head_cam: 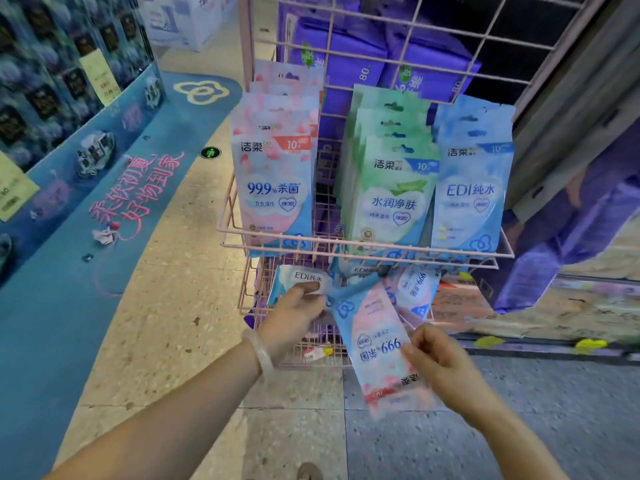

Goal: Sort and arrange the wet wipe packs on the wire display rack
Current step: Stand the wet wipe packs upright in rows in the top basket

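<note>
Right hand: grips pink pack, upside down, before lower basket | Left hand: grasps blue pack at basket's left edge | Upper basket: three upright rows.

- A blue floor decal with pink lettering curves over the speckled floor.
- Purple packs stand stacked behind the pink wire (print too blurred to read).
- A blue product display lines the left side.
- A small green floor marker lies near the decal.
</note>
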A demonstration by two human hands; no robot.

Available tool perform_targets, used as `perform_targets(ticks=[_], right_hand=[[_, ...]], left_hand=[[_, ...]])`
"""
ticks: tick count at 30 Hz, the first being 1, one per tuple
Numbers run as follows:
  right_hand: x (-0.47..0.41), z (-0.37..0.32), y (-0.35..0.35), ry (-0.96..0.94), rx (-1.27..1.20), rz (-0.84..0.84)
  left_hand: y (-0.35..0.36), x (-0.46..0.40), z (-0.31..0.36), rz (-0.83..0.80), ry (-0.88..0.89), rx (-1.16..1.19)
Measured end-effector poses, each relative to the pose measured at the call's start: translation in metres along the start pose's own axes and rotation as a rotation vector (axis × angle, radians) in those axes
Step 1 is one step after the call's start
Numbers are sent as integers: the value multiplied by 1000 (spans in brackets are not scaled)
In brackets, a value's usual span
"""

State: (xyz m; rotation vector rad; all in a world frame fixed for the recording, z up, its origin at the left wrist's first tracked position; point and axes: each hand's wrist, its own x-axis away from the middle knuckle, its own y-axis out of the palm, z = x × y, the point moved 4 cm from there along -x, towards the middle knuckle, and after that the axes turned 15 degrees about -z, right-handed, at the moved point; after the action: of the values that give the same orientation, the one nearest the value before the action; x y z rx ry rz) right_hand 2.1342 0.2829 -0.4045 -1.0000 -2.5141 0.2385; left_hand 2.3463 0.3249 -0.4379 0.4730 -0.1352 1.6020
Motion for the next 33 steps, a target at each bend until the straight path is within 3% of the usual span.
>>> perform_targets(ticks=[1,3,6,11,14,16,18,19,21,23,26,27,33], right_hand=[[-1,-10,2,-19,50,-91],[-2,-34,10,-76,164,-240],[-4,-80,21,-156,345,-383],[-11,-181,41,-360,1023,-413],[-15,-239,59,-518,1291,-356],[-13,-274,52,-779,1177,-148],[-17,-294,27,-886,770,107],[-25,-293,15,-820,566,142],[-53,-275,10,-536,281,37],[-75,-245,20,-363,246,-51],[-91,-218,27,-386,348,101],[-93,-214,27,-400,343,137],[-93,-217,28,-446,337,226]], left_hand=[[-4,12,7,-27,-17,101],[-12,33,20,-96,-38,71],[-24,66,40,-101,21,-294],[-28,106,102,-30,322,-931],[-18,110,121,-7,368,-955],[-20,112,130,3,446,-626],[-27,110,143,85,569,-330],[-32,105,150,124,621,-220],[-39,92,162,186,633,-79],[-43,75,168,238,585,-150],[-51,62,166,452,472,-629],[-53,62,165,514,485,-684],[-55,55,167,493,515,-665]])
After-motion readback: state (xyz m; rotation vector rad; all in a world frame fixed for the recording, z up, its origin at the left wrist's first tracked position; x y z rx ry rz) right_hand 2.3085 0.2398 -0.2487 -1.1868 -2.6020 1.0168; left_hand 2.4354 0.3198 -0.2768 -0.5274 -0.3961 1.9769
